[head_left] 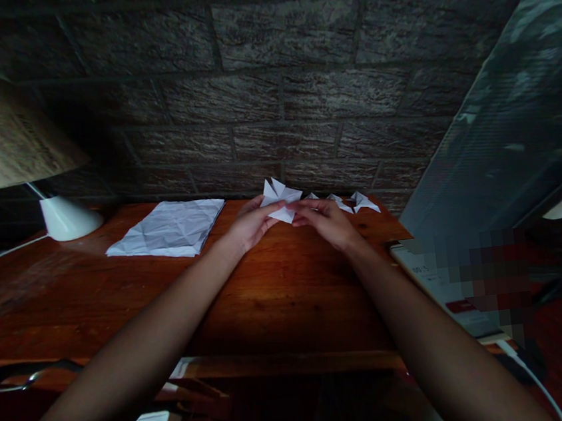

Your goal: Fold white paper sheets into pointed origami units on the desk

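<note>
Between both hands, above the back of the wooden table, is a folded white paper piece [279,194] with several pointed flaps. My left hand [252,223] grips its left side, thumb lying across the front. On the right edge, the fingertips of my right hand [325,219] pinch the paper near its middle. Behind and to the right of that hand stand more small folded paper pieces [363,202], one partly hidden by the fingers. A stack of creased white paper sheets [167,229] lies on the table to the left of my hands.
The wooden table [270,299] runs up to a dark brick wall [294,95]. A lamp with a white base [71,217] and printed shade [1,126] stands at the left. A flat box [434,281] is at the right edge, beside a large leaning panel [483,129].
</note>
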Available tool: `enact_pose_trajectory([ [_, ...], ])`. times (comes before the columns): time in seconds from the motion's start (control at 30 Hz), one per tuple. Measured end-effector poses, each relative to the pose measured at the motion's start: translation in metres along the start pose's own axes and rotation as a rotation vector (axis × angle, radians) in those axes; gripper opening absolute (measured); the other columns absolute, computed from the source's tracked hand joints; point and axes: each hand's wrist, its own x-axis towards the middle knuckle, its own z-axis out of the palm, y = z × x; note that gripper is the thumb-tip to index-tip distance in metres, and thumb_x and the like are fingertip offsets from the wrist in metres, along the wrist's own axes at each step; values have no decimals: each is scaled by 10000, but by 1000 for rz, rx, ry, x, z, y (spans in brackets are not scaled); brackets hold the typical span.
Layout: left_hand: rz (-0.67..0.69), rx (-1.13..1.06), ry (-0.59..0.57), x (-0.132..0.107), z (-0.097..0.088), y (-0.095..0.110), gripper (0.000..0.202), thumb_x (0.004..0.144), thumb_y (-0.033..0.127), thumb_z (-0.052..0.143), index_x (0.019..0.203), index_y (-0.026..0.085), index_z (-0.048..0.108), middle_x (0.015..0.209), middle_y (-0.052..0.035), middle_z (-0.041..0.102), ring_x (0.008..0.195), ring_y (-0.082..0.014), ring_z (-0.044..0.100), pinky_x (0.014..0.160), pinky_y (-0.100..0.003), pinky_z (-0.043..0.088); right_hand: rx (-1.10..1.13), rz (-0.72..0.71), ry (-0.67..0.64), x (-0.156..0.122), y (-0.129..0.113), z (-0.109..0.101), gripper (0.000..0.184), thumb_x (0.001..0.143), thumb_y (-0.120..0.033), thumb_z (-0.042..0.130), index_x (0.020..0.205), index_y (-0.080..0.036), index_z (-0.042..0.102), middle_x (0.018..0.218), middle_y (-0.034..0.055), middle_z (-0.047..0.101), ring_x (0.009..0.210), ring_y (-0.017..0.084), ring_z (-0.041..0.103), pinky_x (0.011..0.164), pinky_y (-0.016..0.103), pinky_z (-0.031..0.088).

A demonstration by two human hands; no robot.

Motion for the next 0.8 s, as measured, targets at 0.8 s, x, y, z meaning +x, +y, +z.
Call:
enact_pose_trajectory([
  [0.8, 20, 73, 83, -6, 8, -3, 291, 591, 67, 818, 857, 115, 710, 871, -60, 754, 781, -143, 680, 820, -288, 540, 63, 52, 141, -1, 5, 3, 509, 574, -346, 882, 938, -201, 556, 760, -16, 695, 715, 139, 675, 768, 325, 594],
])
